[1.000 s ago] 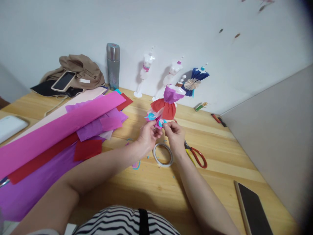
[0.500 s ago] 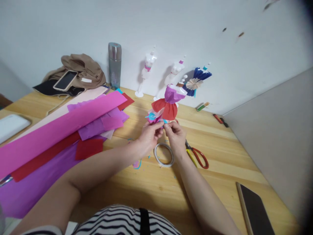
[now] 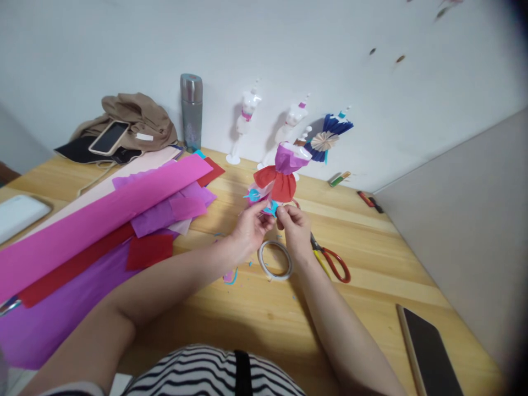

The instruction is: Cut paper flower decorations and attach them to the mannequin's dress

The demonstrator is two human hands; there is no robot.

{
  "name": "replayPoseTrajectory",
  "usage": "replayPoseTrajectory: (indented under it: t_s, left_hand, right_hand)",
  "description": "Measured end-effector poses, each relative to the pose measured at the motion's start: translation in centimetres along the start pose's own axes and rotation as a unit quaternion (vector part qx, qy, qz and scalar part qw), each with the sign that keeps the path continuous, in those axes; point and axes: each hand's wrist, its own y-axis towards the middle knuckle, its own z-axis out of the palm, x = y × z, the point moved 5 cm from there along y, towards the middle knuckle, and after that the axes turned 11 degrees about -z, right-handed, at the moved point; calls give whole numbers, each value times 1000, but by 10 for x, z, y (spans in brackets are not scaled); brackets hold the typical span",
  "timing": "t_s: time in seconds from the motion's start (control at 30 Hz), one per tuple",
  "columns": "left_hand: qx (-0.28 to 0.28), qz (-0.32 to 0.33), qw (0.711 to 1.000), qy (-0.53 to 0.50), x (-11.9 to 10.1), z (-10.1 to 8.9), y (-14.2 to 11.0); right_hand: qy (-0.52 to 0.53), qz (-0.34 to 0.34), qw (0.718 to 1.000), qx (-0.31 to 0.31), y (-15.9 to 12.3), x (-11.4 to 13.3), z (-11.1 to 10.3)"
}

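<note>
A small white dress form wears a paper dress [image 3: 284, 184] with a purple bodice, a red overskirt and pink paper below it. My left hand [image 3: 249, 226] is closed at the skirt's lower edge, thumb on top, pinching the hem beside a light-blue paper piece [image 3: 271, 208]. From the right, my right hand [image 3: 297, 228] pinches that blue piece between thumb and forefinger. Another blue paper piece [image 3: 254, 195] is on the skirt's left side. Below the hands a roll of tape [image 3: 261, 258] lies flat, with red-handled scissors [image 3: 339, 267] to its right.
Pink, purple and red paper sheets [image 3: 103, 212] cover the left side. Along the wall stand a grey flask [image 3: 192, 121], white dress forms [image 3: 248, 118] and one in dark blue paper [image 3: 336, 125]. A dark phone-like device [image 3: 429, 349] lies front right; paper scraps [image 3: 229, 276] lie left of the tape.
My right fingers have shifted slightly, and more of the light-blue paper at the hem shows between my hands. The whole view has moved a little; the other objects stay put.
</note>
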Motion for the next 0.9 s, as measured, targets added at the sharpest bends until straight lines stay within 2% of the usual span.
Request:
replayPoseTrajectory:
  t_s: [0.2,0.37,0.63,0.9]
  left_hand:
    - [-12,-8,1000,6,2,-5,0]
    - [-31,-7,999,10,1,-7,1]
    - [-33,-7,999,8,-1,-4,-2]
    - [17,3,998,58,2,-3,-2]
  right_hand:
    - [12,26,999,-29,0,-8,-4]
    - [41,93,993,-53,-2,-23,-4]
    - [161,206,965,-20,-1,-28,4]
    - [230,278,932,3,-6,-30,12]
